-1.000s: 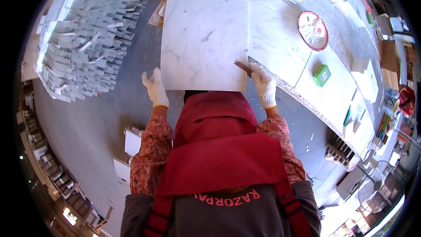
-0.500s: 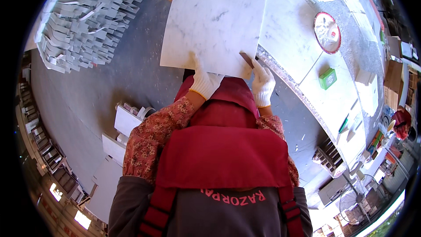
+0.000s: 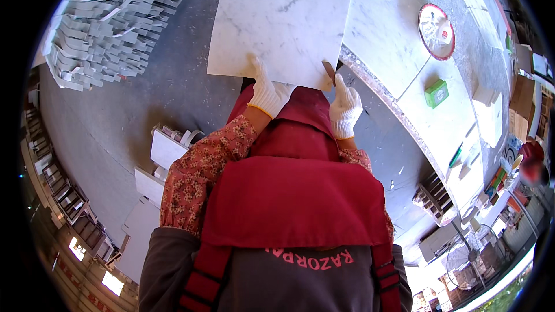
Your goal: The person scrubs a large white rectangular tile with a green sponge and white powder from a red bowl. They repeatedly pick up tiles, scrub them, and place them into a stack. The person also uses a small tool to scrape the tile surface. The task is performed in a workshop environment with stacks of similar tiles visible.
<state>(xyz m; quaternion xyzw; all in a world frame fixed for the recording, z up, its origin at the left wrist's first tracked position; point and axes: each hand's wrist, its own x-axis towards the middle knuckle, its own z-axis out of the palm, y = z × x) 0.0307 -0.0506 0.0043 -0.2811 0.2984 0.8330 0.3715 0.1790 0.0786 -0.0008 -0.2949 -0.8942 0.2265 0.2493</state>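
A white slab with grey marbling (image 3: 283, 23) lies in front of me, its near edge jutting out towards my body. My left hand (image 3: 269, 95), in a white knit glove, grips this edge with the thumb on top and the fingers hidden beneath. In my right hand (image 3: 346, 107), gloved the same way, is a small flat brown blade (image 3: 329, 71), perhaps a scraper. The blade is tilted against the slab near its right front corner. The fingers of the right hand are curled round its lower end.
To the right, a white-topped table (image 3: 381, 52) bears a red-rimmed round dish (image 3: 436, 32) and a green box (image 3: 436, 93). Many thin grey-white strips (image 3: 110, 29) stand in a stack at far left. White boards (image 3: 167, 155) lie at my left side. A standing fan (image 3: 471, 254) is at lower right.
The blade has shifted slightly right and turned more upright, along with my right hand. My left hand keeps its hold on the slab. The whole view has moved a little.
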